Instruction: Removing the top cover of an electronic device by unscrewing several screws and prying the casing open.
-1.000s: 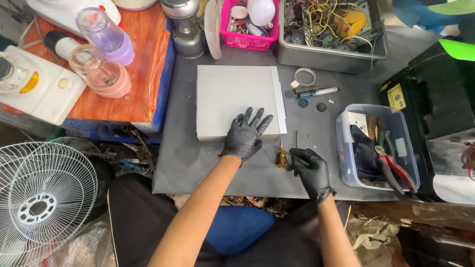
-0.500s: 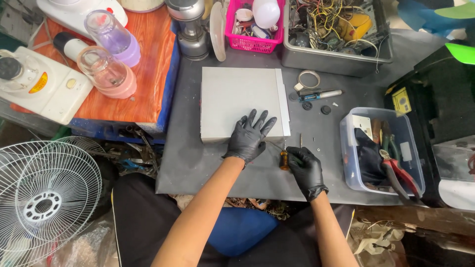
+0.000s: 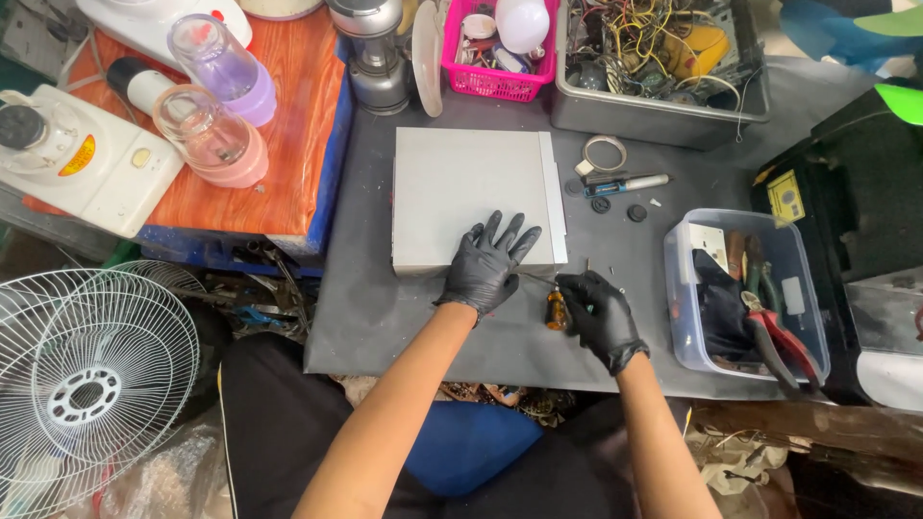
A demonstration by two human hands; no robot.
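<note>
A: State the position of each hand relative to the flat grey metal panel (image 3: 471,197).

B: The black-gloved left hand (image 3: 488,264) lies flat on the panel's near edge, fingers spread wide, gripping nothing and pressing down. The black-gloved right hand (image 3: 598,315) sits just off the panel's near right corner, curled closed around the amber-handled screwdriver (image 3: 555,308). The shaft points toward that near edge.

A: What surrounds the panel?

B: A clear plastic tool box (image 3: 740,298) holding pliers stands well to the panel's right. A pink plastic basket (image 3: 500,53) stands beyond its far edge.

A: Identify the risk.

B: Judgement: the tip could slip off the edge and strike the spread left fingers, which lie just beside it. Uneven downward pressure could also let the panel slide on the dark mat (image 3: 385,308).
</note>
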